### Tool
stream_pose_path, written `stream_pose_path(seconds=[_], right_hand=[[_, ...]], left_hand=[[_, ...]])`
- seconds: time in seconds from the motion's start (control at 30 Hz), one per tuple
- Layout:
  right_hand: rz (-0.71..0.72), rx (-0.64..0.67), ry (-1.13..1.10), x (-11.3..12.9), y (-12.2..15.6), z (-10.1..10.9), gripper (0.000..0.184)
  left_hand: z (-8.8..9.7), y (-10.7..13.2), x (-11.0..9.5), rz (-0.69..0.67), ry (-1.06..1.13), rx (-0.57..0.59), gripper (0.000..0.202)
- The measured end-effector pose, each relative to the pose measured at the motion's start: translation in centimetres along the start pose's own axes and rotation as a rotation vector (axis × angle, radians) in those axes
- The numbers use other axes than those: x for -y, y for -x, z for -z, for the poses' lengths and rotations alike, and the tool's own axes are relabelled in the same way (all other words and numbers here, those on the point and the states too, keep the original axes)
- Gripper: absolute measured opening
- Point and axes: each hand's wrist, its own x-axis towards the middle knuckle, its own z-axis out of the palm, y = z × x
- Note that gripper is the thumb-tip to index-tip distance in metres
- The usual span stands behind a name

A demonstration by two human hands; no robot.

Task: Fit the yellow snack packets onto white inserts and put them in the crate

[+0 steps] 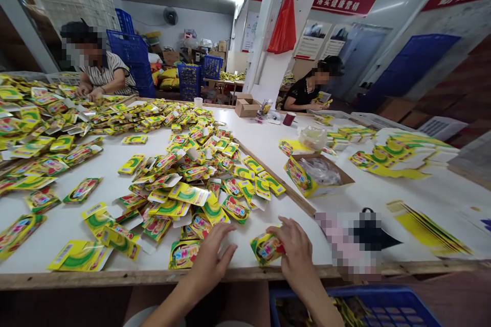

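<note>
My right hand (297, 250) has its fingers on the right end of a small yellow carton (266, 249) with a colourful printed front, close to the table's front edge. To its left, my left hand (212, 251) is held with thumb and fingers apart and nothing between them. Beside the left wrist lies another yellow carton (183, 255), partly covered by that hand. A heap of similar small cartons (192, 173) spreads out ahead of the left hand, some with white end flaps sticking out.
A wooden strip (276, 179) divides the white table (261, 127). Right of it stand an open display box (320, 179) holding clear plastic, and flat yellow card sheets (429, 230). A blue crate (391, 306) sits below the front edge. Two people work across the table.
</note>
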Motion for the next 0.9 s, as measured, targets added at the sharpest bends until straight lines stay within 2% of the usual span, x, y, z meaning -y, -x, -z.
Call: stream_pose_path(seconds=[0.1,0.17,0.3,0.37,0.43,0.53,0.6,0.7,0.77,0.9], right_hand=[[0.129,-0.055,-0.082,2.0,-0.3,0.6,0.068],[0.123,-0.100,-0.218,3.3,-0.4,0.1,0.065],[-0.129,-0.236,-0.668,4.0,0.2,-2.1,0.040],[-0.230,-0.203,-0.882,3.8,0.8,-3.2,0.030],[-0.270,-0.146,-0.993,3.6,1.2,-3.8,0.025],[-0.252,-0.074,-1.017,3.6,0.9,-3.8,0.020],[-0.214,-0.033,-0.999,3.7,0.3,-3.4,0.018],[-0.161,-0.038,-0.956,3.9,-0.7,-2.9,0.020],[-0.184,-0.069,-0.965,4.1,-1.1,-3.0,0.019],[-0.287,-0.094,-1.034,4.1,-1.4,-3.6,0.020]], left_hand=[[-2.0,-1.2,-0.2,0.013,0.093,0.083,0.053],[-3.4,-1.7,0.0,0.050,0.208,0.114,0.057],[-4.5,-1.4,0.7,0.130,0.425,0.073,0.058],[-4.4,-1.1,0.9,0.141,0.464,0.069,0.059],[-4.2,-0.9,0.9,0.138,0.448,0.092,0.057],[-3.9,-1.1,0.7,0.143,0.387,0.111,0.047],[-3.8,-1.5,0.6,0.138,0.328,0.059,0.032],[-3.6,-2.2,0.4,0.086,0.214,-0.032,0.014],[-3.4,-2.4,0.5,0.075,0.188,-0.048,0.014],[-3.0,-2.2,0.8,0.135,0.219,-0.047,0.017]])
